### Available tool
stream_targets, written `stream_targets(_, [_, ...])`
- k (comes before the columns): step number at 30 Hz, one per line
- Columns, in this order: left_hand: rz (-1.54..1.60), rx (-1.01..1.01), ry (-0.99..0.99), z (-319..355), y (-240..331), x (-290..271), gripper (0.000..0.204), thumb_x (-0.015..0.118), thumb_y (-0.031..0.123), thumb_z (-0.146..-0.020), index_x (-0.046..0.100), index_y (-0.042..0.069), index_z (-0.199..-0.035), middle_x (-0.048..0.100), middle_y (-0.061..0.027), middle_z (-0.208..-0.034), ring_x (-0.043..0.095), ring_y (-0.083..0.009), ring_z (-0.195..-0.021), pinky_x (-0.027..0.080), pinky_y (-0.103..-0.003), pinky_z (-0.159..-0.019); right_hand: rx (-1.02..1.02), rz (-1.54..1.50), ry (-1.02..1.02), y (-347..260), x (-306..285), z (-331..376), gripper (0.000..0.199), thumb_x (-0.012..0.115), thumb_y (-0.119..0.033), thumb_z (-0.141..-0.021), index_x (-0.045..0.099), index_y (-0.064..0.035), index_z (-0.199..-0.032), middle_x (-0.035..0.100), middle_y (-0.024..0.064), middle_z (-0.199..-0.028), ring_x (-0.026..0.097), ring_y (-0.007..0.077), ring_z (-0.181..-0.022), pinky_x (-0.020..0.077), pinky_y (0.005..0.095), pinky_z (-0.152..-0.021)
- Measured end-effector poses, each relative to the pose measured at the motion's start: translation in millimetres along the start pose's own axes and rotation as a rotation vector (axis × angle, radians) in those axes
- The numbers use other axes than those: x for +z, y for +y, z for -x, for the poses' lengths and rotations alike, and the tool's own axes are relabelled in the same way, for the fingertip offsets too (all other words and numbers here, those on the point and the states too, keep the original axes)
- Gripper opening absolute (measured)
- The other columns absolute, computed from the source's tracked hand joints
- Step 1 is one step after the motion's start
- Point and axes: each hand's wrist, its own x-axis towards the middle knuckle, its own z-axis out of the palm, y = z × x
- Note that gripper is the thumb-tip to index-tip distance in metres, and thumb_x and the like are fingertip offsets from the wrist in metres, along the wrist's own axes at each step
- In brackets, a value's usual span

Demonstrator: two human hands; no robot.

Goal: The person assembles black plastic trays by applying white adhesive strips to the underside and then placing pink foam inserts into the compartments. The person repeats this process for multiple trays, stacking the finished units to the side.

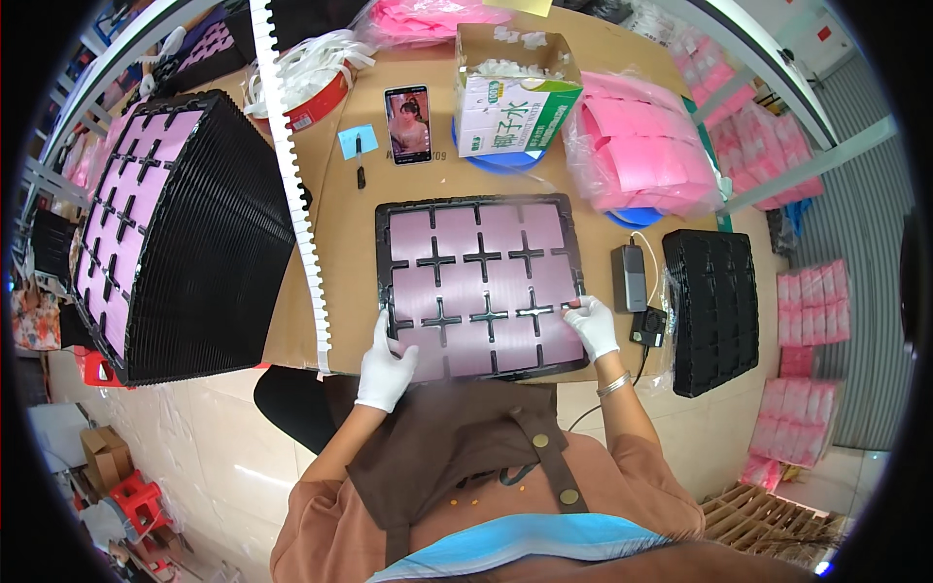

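A black plastic tray [435,207] lies in front of me on the cardboard-covered table, its compartments filled with flat pinkish-lilac sheets [457,233] between cross-shaped black ribs. My left hand [389,369], in a white glove, grips the tray's near left edge, with the thumb over the sheets. On the opposite side, my right hand [594,328], also gloved in white, has its fingers closed at the right rim. The undersides of both grips are hidden.
To the left rises a tall stack of similar black trays [209,243], beside a white notched strip [292,185]. Right of my tray are a grey device [629,277] with a cable and more black trays [714,311]. Behind stand a phone [408,126], a carton [501,117] and bagged pink pieces [641,146].
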Motion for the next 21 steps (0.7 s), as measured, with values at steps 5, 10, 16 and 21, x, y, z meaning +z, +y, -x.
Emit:
stream_targets(5, [-0.073, 0.030, 0.046, 0, -9, 4, 0.068, 0.065, 0.013, -0.080, 0.036, 0.000, -0.139, 0.062, -0.0102, -0.070, 0.063, -0.0265, -0.065, 0.051, -0.037, -0.070, -0.022, 0.058, 0.057, 5, 0, -3, 0.025, 0.073, -0.012, -0.080, 0.061, 0.0004, -0.099, 0.065, 0.0049, -0.072, 0.057, 0.0097, -0.063, 0.0466, 0.0254, -0.060])
stream_targets(10, [-0.186, -0.035, 0.103, -3, -5, -19, 0.053, 0.065, 0.024, -0.084, 0.051, 0.001, -0.128, 0.066, -0.0125, -0.076, 0.066, -0.0254, -0.070, 0.052, -0.036, -0.070, 0.044, -0.108, 0.147, -14, -24, -6, 0.032, 0.068, -0.009, -0.083, 0.055, 0.0025, -0.110, 0.064, 0.0062, -0.077, 0.055, 0.0094, -0.054, 0.0453, 0.0228, -0.050])
stream_targets(16, [-0.435, 0.587, 0.131, -84, 37, 5, 0.053, 0.055, 0.029, -0.090, 0.044, 0.000, -0.133, 0.051, -0.0223, -0.127, 0.046, -0.0356, -0.123, 0.037, -0.042, -0.103, -0.328, -0.213, 0.037, -53, 14, -81, 0.029, 0.063, -0.010, -0.085, 0.057, 0.0021, -0.110, 0.063, 0.0059, -0.088, 0.060, 0.0113, -0.084, 0.0502, 0.0262, -0.074])
stream_targets(21, [-0.732, 0.514, 0.123, -148, 32, 51, 0.077, 0.050, 0.051, -0.090, 0.031, -0.006, -0.140, 0.029, -0.0250, -0.147, 0.026, -0.0361, -0.138, 0.022, -0.043, -0.113, -0.019, -0.773, -0.361, -70, 66, -154, 0.013, 0.056, -0.006, -0.090, 0.056, 0.0003, -0.101, 0.064, 0.0160, -0.097, 0.066, 0.0269, -0.084, 0.0563, 0.0356, -0.079])
